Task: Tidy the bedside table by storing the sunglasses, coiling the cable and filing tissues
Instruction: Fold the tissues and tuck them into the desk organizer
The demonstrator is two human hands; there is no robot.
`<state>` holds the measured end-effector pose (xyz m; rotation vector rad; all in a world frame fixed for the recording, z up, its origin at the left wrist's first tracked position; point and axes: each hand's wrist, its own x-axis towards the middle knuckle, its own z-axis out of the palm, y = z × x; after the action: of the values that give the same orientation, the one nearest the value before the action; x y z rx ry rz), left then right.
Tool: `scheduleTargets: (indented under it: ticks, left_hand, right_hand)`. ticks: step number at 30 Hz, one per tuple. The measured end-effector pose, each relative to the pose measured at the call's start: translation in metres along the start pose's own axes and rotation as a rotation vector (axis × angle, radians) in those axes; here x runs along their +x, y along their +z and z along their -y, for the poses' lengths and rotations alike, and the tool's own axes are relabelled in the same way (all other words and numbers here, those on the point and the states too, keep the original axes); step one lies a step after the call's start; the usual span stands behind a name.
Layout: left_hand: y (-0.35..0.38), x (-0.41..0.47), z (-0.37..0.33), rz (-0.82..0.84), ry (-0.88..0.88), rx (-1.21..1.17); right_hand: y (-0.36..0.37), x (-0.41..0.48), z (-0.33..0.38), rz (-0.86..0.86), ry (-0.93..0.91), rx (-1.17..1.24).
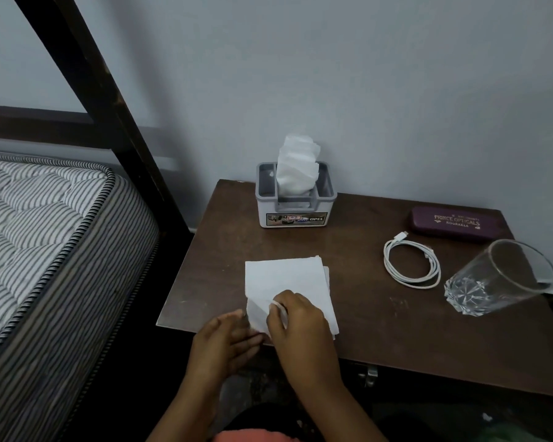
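right hand (297,320) has its fingers (276,311) pinching a corner of the tissue stack (288,275) in front of the tissue holder (296,202), left hand (224,341) fingers straight and together at its edge

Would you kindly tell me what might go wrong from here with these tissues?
The loose tissues lie at the front edge of the table; as the right hand pinches a corner, sheets might slide off. The tissue holder already looks full, so pushing more in may crumple them. The glass stands near the table's right edge; a reaching arm could knock it.
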<state>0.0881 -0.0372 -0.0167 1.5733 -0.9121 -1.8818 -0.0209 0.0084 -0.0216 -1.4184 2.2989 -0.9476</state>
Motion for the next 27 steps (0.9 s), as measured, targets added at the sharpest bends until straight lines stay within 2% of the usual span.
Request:
scheduleTargets:
  ticks: [8,10,13,18,23,27]
  left_hand:
    - [0.007,0.012,-0.021,-0.063,0.109,0.512]
    - [0.004,0.009,-0.023,-0.019,0.149,0.523]
    - [0.0,0.006,-0.025,0.131,0.155,0.486]
    - [0.006,-0.004,-0.036,0.275,0.071,0.391]
    - [0.002,-0.008,-0.047,0.244,0.093,0.323]
    - [0.001,-0.01,-0.044,0.23,0.084,0.26]
  right_hand:
    - [-0.005,0.005,-0.01,-0.039,0.126,0.184]
    - [-0.008,0.006,-0.009,-0.064,0.147,0.232]
    - [-0.019,0.011,-0.008,-0.136,0.169,0.307]
    - [-0.063,0.04,-0.019,-0.235,0.229,0.405]
    - [-0.128,0.067,-0.017,-0.31,0.061,0.214]
    - [-0.133,0.071,0.002,-0.289,-0.165,0.002]
